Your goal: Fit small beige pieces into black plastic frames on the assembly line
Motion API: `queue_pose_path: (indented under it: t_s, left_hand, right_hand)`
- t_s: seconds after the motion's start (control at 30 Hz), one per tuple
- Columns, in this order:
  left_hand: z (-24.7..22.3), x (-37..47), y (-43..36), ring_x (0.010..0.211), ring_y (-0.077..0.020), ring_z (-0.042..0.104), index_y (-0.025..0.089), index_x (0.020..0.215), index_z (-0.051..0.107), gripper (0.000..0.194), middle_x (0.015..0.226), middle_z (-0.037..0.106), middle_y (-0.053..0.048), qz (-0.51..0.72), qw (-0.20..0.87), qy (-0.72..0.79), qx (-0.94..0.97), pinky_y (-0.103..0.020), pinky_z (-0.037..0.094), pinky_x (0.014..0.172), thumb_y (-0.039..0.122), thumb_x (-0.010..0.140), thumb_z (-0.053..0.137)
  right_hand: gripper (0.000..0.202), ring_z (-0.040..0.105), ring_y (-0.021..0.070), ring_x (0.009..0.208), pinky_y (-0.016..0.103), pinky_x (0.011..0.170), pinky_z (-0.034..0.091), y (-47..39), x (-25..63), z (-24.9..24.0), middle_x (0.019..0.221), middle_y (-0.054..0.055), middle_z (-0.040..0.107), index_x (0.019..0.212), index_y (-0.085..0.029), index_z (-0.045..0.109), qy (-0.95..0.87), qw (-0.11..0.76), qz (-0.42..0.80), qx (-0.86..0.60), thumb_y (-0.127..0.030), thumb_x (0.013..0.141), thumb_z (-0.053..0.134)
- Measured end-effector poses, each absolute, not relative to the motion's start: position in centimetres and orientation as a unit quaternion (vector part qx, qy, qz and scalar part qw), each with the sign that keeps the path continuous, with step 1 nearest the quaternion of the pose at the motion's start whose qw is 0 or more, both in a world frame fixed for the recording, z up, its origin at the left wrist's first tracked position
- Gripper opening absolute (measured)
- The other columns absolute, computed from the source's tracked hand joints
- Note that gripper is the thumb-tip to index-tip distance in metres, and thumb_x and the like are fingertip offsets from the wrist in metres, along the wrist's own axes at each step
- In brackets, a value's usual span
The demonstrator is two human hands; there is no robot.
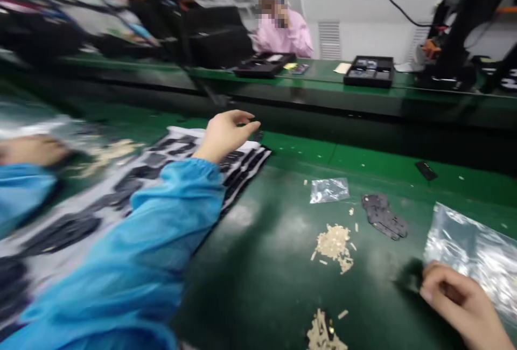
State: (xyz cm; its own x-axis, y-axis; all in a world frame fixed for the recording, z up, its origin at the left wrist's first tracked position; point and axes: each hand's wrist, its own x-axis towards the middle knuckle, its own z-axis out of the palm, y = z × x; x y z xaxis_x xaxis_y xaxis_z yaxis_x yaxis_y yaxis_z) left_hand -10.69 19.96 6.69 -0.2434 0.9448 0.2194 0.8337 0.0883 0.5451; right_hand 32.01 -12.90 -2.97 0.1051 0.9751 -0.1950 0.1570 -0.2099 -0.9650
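Forearm (173, 215) forward, left hand (228, 130) half-curled

I can't tell whether my left hand (229, 132) pinches anything; a co-worker's hand (34, 149) at the left edge is blurred.

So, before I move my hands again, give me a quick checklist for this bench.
1. Left hand at the stack: ok, at its far end.
2. Left hand free of parts: cannot tell, a small dark shape shows by the fingertips.
3. Right hand free of parts: cannot tell, its fingers are curled beside the big bag.
4. Pale bits gathered in one pile: not ok, there are two piles with strays around them.
5. Grey parts apart from the small bag: ok.
6. Co-worker's hand away from yours: ok, at far left.
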Motion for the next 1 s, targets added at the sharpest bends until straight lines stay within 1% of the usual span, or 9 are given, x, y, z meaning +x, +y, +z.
queue_pose_path:
  t_s: [0.2,0.33,0.43,0.6,0.67,0.73,0.8,0.9,1.0]
  left_hand:
    - [2.3,6.1,13.6,0.092,-0.0272,0.067,0.023,0.083,0.077,0.026,0.090,0.076,-0.004,0.167,0.205,0.461,0.847,-0.035,0.048,0.087,0.048,0.084,0.071]
    - [0.1,10.6,10.5,0.093,-0.0323,0.064,0.022,0.081,0.072,0.042,0.086,0.070,-0.007,0.110,0.241,0.410,0.873,-0.039,0.046,0.084,0.058,0.064,0.086]
    - [-0.8,11.1,10.3,0.089,-0.0319,0.063,0.021,0.080,0.067,0.047,0.085,0.068,-0.006,0.096,0.275,0.400,0.869,-0.038,0.046,0.080,0.051,0.055,0.093]
    - [0.3,10.2,9.3,0.076,-0.0219,0.064,0.019,0.084,0.062,0.027,0.083,0.069,-0.004,0.129,0.360,0.384,0.841,-0.031,0.047,0.066,0.044,0.082,0.074]
    - [1.3,9.6,7.8,0.076,-0.0200,0.067,0.019,0.089,0.063,0.024,0.085,0.072,-0.004,0.159,0.448,0.371,0.798,-0.030,0.050,0.066,0.042,0.090,0.065]
    - [2.2,8.9,5.8,0.078,-0.0202,0.070,0.018,0.090,0.066,0.023,0.087,0.075,-0.005,0.195,0.550,0.362,0.727,-0.030,0.053,0.069,0.040,0.089,0.068]
    - [2.8,8.0,3.7,0.077,-0.0206,0.070,0.018,0.088,0.070,0.018,0.085,0.076,-0.005,0.239,0.594,0.362,0.678,-0.032,0.055,0.070,0.036,0.087,0.072]
    - [2.6,6.6,0.7,0.087,-0.0220,0.069,0.024,0.089,0.078,0.008,0.094,0.074,-0.006,0.334,0.477,0.338,0.739,-0.035,0.056,0.077,0.024,0.089,0.069]
    - [1.8,5.3,-1.5,0.100,-0.0235,0.065,0.036,0.102,0.080,0.035,0.106,0.069,-0.004,0.397,0.291,0.259,0.831,-0.041,0.055,0.086,0.008,0.087,0.065]
  right_hand:
    - [0.029,0.047,0.0167,0.062,0.027,0.054,0.037,-12.4,31.9,-1.8,0.072,0.002,0.054,0.071,-0.020,0.069,-0.444,0.449,0.511,-0.584,-0.043,0.086,0.078]
    - [0.026,0.047,0.0161,0.062,0.027,0.054,0.035,-12.5,31.8,-1.4,0.072,0.002,0.056,0.072,-0.020,0.069,-0.434,0.457,0.526,-0.570,-0.040,0.085,0.079]
    - [0.024,0.049,0.0164,0.063,0.027,0.055,0.036,-12.5,31.9,-1.1,0.071,0.002,0.058,0.073,-0.020,0.069,-0.435,0.458,0.535,-0.561,-0.038,0.086,0.079]
    - [0.022,0.051,0.0164,0.065,0.028,0.056,0.038,-12.2,32.3,-1.2,0.073,0.002,0.061,0.072,-0.020,0.069,-0.438,0.471,0.522,-0.560,-0.034,0.086,0.078]
    - [0.020,0.050,0.0154,0.063,0.027,0.056,0.038,-11.9,32.0,-1.3,0.071,0.001,0.059,0.075,-0.020,0.070,-0.423,0.489,0.506,-0.570,-0.035,0.085,0.079]
    - [0.015,0.050,0.0150,0.064,0.027,0.057,0.041,-11.4,31.3,-1.1,0.073,0.000,0.059,0.088,-0.022,0.073,-0.403,0.520,0.487,-0.575,-0.035,0.084,0.080]
    - [0.030,0.053,0.0153,0.068,0.027,0.060,0.044,-10.7,30.1,-0.6,0.081,0.000,0.063,0.107,-0.024,0.072,-0.389,0.544,0.486,-0.563,-0.032,0.080,0.083]
    - [0.046,0.055,0.0144,0.065,0.024,0.052,0.042,-9.5,28.1,0.5,0.088,0.002,0.068,0.123,-0.025,0.065,-0.357,0.525,0.557,-0.535,-0.035,0.081,0.082]
    - [0.050,0.054,0.0134,0.058,0.022,0.044,0.038,-8.5,26.7,1.3,0.081,0.000,0.068,0.125,-0.023,0.062,-0.309,0.488,0.629,-0.521,-0.041,0.082,0.079]
